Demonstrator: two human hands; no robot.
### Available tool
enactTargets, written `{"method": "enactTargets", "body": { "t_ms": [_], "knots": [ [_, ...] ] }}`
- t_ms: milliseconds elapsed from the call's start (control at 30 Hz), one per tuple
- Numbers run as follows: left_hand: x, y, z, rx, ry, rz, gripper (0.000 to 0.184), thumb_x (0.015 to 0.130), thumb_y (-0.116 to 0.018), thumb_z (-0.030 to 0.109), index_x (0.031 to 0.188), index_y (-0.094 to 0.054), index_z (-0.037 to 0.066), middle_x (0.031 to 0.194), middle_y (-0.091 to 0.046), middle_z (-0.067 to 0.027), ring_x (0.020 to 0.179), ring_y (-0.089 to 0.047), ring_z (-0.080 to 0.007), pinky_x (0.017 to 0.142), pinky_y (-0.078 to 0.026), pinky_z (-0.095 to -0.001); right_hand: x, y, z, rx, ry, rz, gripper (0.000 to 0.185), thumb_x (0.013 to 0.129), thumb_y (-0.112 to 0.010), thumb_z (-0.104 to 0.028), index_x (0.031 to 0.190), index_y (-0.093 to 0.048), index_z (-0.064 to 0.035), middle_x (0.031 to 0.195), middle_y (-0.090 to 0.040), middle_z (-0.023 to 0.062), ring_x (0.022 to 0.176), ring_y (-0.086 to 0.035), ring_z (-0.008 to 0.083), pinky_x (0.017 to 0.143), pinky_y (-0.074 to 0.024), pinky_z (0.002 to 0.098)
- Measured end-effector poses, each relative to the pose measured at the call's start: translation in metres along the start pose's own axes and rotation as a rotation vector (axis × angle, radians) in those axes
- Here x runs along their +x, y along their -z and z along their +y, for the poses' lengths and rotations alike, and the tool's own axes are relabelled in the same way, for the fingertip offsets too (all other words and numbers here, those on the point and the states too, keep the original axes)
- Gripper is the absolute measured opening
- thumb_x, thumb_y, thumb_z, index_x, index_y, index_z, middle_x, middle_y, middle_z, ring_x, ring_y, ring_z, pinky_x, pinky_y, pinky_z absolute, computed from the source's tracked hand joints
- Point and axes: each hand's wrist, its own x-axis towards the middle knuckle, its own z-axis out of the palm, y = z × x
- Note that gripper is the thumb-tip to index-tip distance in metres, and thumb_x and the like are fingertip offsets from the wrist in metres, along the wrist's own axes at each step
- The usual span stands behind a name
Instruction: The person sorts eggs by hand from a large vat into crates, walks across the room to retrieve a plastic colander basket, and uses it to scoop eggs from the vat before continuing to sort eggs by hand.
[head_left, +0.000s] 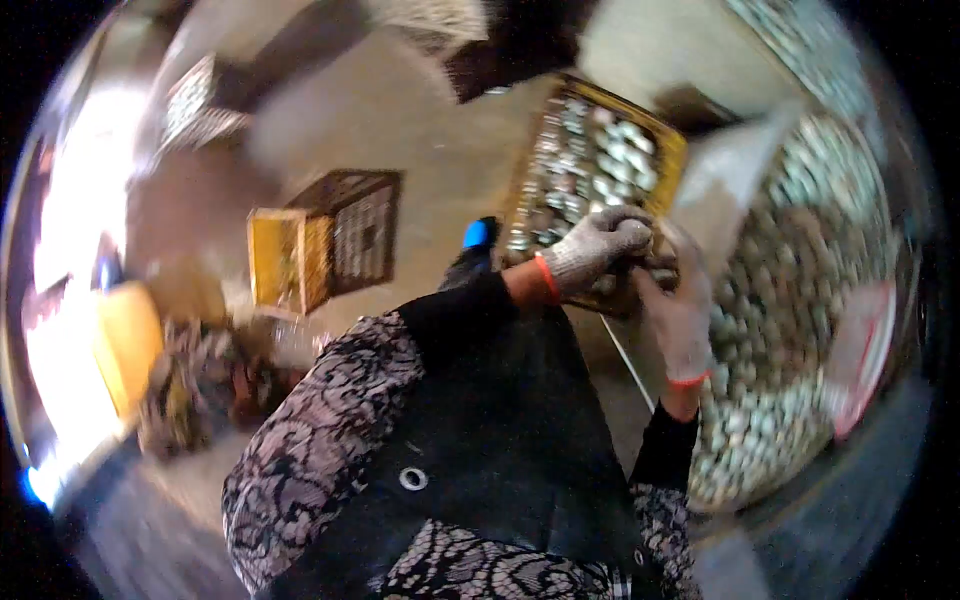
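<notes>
Dull tan floor (350,125) runs across the middle and top of the head view, with glaring light pouring in at nine o'clock. From where I stand, a yellow plastic crate with openwork sides (312,265) rests on that floor toward half past nine, and a blurred brown heap (205,385) lies lower, near half past eight, with a smooth orange-yellow object (128,345) just beside it.

Someone in a black apron (490,400) and patterned sleeves works here, wearing pale knitted gloves with orange cuffs. Between one and two o'clock sits a yellow-rimmed crate (672,172) filled with pale and darker egg-shaped pieces (622,160). At its near end, toward half past two, the left hand (590,250) has its fingers curled nearly closed about a pale, rounded egg-like piece (631,235), as far as the blur lets me see. Close against it, the right hand (682,310) is half curled, thumb apart from fingers; I can't tell whether it grips anything.

At three o'clock spreads a broad heap of pale-green and brown egg-shaped pieces (790,290), with a red-edged clear plastic bag (862,345) lying over its outer side.
</notes>
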Motion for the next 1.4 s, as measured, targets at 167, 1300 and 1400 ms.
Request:
{"method": "enactTargets", "body": {
  "t_ms": [167, 1300, 1400],
  "knots": [
    [-0.036, 0.184, -0.085, -0.132, -0.260, 0.562, 0.024, 0.088, -0.052, 0.023, 0.103, -0.056, 0.004, 0.095, -0.062, -0.0118, 0.082, -0.060, -0.0239, 0.075, -0.050, -0.0356, 0.009, -0.047, 0.013, -0.037, -0.047, -0.131, 0.041, 0.078, -0.064, -0.007, 0.118, -0.053, -0.0058, 0.109, -0.059, 0.0110, 0.095, -0.056, 0.0235, 0.084, -0.0458, 0.0340],
    [0.193, -0.181, -0.053, 1.999, -0.259, -0.669, 0.094, 0.064, -0.073, 0.039, 0.137, -0.025, 0.003, 0.128, -0.040, -0.0282, 0.114, -0.046, -0.0411, 0.091, -0.042, -0.0468, -0.137, 0.109, 0.227, 0.544, -0.506, 0.458, 0.071, 0.087, -0.053, -0.036, 0.142, -0.020, -0.0052, 0.143, -0.031, 0.0106, 0.135, -0.024, 0.0224, 0.107, -0.0204, 0.0327],
    [0.248, -0.137, -0.113, 1.734, -0.278, -0.628, 0.070, 0.079, -0.060, 0.035, 0.137, -0.030, 0.010, 0.122, -0.048, -0.0228, 0.113, -0.046, -0.0349, 0.093, -0.041, -0.0422, -0.110, 0.101, 0.214, 0.495, -0.622, 0.546, 0.072, 0.087, -0.053, -0.039, 0.143, -0.020, -0.0095, 0.142, -0.032, 0.0121, 0.135, -0.023, 0.0239, 0.107, -0.0204, 0.0322]
  ]
}}
